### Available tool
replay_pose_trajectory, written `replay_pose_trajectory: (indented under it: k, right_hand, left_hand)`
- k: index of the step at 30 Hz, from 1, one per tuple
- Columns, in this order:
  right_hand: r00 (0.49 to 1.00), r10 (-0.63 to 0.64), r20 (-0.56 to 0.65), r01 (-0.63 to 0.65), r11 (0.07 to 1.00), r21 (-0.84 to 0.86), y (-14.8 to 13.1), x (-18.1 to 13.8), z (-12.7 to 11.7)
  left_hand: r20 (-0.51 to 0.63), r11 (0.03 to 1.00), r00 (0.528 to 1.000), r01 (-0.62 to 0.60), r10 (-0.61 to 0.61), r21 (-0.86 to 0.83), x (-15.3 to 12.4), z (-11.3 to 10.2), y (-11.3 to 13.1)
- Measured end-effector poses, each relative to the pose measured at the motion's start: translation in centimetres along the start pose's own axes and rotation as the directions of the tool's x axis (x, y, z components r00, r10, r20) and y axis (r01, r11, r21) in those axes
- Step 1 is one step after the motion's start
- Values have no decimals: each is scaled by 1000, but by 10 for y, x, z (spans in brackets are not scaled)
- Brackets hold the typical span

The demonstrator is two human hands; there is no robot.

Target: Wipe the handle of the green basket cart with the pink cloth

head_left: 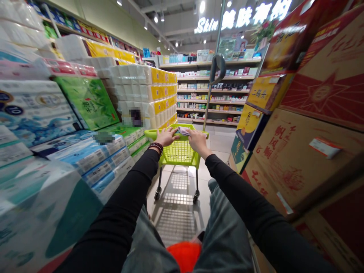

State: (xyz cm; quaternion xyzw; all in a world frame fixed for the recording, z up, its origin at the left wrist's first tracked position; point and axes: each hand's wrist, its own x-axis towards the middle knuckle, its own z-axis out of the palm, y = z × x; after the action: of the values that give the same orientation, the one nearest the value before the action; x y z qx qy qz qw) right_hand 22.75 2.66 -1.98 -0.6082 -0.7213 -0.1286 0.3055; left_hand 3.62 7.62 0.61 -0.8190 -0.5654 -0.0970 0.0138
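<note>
A lime-green shopping cart [178, 151] with a mesh basket stands on the floor straight ahead of me. My left hand [167, 137] is closed over the left part of its handle [150, 133], with the fingers pointing right. On the right part of the handle, my right hand [198, 141] presses a pale lilac cloth [184, 131] against it. The cloth bunches up between the two hands. My right fingers are bent over it, and their tips are partly hidden.
Stacked tissue packs [136, 87] fill the left side. Cardboard boxes [307, 151] are piled on the right. A metal pole [209, 96] with a grey hook rises behind the cart, before shelves [213, 91] of small goods. Something orange [184, 256] lies between my knees.
</note>
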Motion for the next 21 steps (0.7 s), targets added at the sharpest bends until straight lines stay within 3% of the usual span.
replay_pose_trajectory:
  k: [3,6,10,14,18,21]
  right_hand:
    - [993,-110,-33,111,994,22,3,-6,7]
    - [976,-205,-70,208,977,39,26,-15,6]
    - [985,-123,-121,131,990,57,52,-21,2]
    - [986,-27,-163,39,997,68,37,-17,12]
    - [966,-168,-196,185,980,68,14,-17,27]
    - [950,-246,-195,262,963,66,22,-23,27]
  left_hand:
    - [-8,1000,1000,-13,13,5,-2,0,-5]
    - [-8,1000,1000,-23,23,2,-5,-2,-10]
    - [0,1000,1000,-16,16,-3,-6,-4,-10]
    - [-7,1000,1000,-3,3,3,-2,-2,-6]
    - [-24,1000,1000,-18,18,-2,-1,0,-7]
    - [-27,1000,999,-25,25,-6,-3,0,-11]
